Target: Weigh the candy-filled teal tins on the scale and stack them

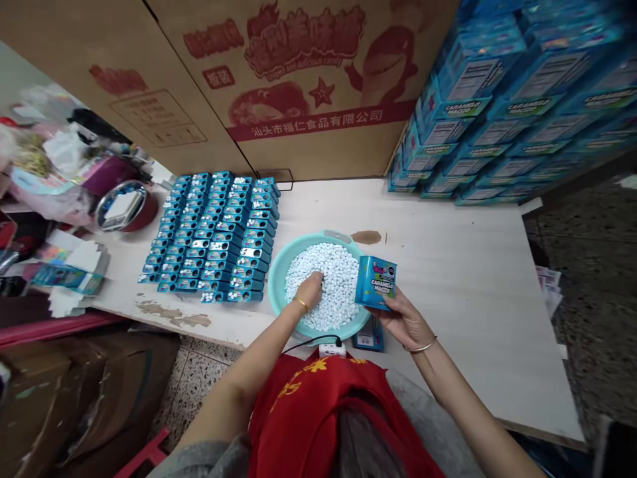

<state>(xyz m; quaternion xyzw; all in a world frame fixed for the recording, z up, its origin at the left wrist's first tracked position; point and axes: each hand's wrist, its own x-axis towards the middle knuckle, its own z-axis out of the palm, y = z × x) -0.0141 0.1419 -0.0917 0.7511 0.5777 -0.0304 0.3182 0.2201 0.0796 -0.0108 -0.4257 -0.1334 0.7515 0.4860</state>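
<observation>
A teal basin (279,265) full of small white candies (331,275) stands on the white table near its front edge. My left hand (309,289) is down in the candies with its fingers curled; what they hold is hidden. My right hand (405,320) grips a small blue candy box (375,282) marked "Caramelo Macizo", held upright just right of the basin.
Rows of several open blue boxes (213,236) lie left of the basin. Stacked blue cartons (502,113) fill the back right, big cardboard cartons (279,79) the back. A small scale (369,335) sits by the table (472,265) edge. Clutter and a round tin (121,206) lie at left.
</observation>
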